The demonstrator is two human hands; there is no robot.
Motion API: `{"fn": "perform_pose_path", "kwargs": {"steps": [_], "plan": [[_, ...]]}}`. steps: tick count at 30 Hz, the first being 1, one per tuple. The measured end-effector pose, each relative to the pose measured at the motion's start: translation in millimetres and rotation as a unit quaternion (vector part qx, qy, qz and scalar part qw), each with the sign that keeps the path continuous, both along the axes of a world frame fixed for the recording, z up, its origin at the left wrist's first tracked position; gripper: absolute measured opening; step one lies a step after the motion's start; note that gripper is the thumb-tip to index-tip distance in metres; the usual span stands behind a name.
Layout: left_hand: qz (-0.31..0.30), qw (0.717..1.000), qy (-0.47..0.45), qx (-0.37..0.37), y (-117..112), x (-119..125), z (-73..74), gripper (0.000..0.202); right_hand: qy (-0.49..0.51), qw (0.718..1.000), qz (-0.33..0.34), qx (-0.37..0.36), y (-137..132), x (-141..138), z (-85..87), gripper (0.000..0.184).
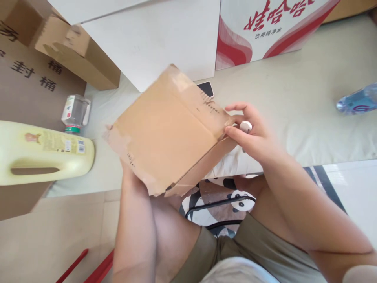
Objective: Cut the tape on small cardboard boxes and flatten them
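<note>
A flat brown cardboard box [165,133] with torn tape on its edges is held up over my knees. My left hand [127,169] supports it from below at its left corner, and the fingers are hidden behind the cardboard. My right hand [250,131] is closed at the box's right corner, where the fingers pinch a small white object [245,126] against the edge of a flap. A dark phone [206,89] shows just behind the box's top edge.
A pale yellow jug [44,151] lies on its side at the left, a small clear jar [75,114] beside it. Brown cartons [35,74], a white box [159,35] and a red-and-white carton [265,27] stand behind. A water bottle [357,100] lies at the right.
</note>
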State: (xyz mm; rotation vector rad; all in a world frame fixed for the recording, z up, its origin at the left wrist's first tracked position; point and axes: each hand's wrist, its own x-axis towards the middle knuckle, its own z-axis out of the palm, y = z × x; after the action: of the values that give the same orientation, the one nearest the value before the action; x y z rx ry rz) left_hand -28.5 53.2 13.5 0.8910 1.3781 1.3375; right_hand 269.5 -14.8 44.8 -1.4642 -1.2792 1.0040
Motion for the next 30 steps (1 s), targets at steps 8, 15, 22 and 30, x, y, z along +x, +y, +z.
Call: {"fn": "perform_pose_path", "kwargs": {"steps": [8,15,22,30], "plan": [[-0.034,0.993,-0.1,0.045,-16,-18,2.9,0.03,-0.116,0.989,0.083,-0.036,7,13,-1.2,0.023],[-0.12,0.984,-0.11,-0.07,-15,-11,-9.9,0.053,-0.092,0.99,0.103,0.001,10,14,-7.9,0.021],[-0.16,0.973,-0.097,-0.133,-16,2,-20.7,0.045,0.027,0.998,0.049,-0.028,8,8,-3.0,0.018],[-0.197,0.967,-0.108,-0.116,-25,6,-14.5,0.074,0.015,0.997,-0.073,0.022,11,4,-16.4,0.027]]}}
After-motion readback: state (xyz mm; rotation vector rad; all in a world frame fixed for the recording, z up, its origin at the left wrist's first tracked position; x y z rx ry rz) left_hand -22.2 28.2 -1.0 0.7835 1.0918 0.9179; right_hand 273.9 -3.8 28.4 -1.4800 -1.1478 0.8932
